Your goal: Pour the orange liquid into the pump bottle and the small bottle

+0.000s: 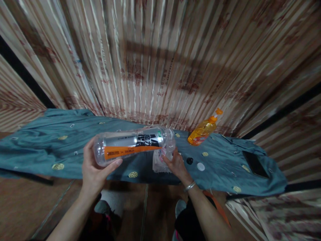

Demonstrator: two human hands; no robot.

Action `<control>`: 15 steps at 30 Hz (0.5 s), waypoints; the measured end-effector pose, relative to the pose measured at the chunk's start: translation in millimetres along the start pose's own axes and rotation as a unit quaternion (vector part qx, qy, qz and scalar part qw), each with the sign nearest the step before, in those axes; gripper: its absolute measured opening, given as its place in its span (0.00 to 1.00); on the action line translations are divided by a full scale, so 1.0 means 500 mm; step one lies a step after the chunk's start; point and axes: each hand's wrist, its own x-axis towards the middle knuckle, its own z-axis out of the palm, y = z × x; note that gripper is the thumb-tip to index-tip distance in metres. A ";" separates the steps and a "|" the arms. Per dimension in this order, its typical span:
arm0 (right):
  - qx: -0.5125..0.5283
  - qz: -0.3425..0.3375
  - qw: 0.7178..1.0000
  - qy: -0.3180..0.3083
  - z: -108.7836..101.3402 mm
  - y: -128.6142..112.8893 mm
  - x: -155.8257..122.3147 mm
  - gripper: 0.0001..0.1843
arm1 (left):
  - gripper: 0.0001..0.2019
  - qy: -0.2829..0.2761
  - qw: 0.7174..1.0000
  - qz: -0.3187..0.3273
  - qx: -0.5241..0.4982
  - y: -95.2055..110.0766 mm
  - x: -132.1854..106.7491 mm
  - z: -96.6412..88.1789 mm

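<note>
My left hand (94, 167) is wrapped round the base of a large clear plastic bottle (130, 144) with an orange, silver and black label. The bottle lies almost level in the air, its neck end to the right. My right hand (175, 164) grips a smaller clear plastic bottle (170, 144) close against that neck. Whether the two mouths touch I cannot tell. Under the smaller bottle a white cloth (160, 165) rests on the table. To the right of my right hand are a black cap (190, 161) and a white round cap (200, 166).
A pump bottle of orange liquid (202, 132) stands at the back right of the narrow table, which has a teal patterned cloth (220, 167). A dark phone (255, 164) lies at the right end. Striped curtains (155, 67) hang behind, with black poles at both sides.
</note>
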 end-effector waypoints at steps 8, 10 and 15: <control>0.009 0.027 1.000 -0.006 -0.006 -0.014 0.000 0.30 | 0.46 0.007 1.000 -0.015 -0.010 0.000 0.000 0.002; 0.010 0.030 0.999 -0.009 -0.007 -0.015 0.000 0.30 | 0.46 0.005 1.000 -0.016 -0.007 0.001 0.000 0.002; -0.002 0.034 0.999 -0.004 -0.005 -0.012 0.000 0.29 | 0.44 0.003 1.000 -0.002 0.000 0.004 -0.001 0.000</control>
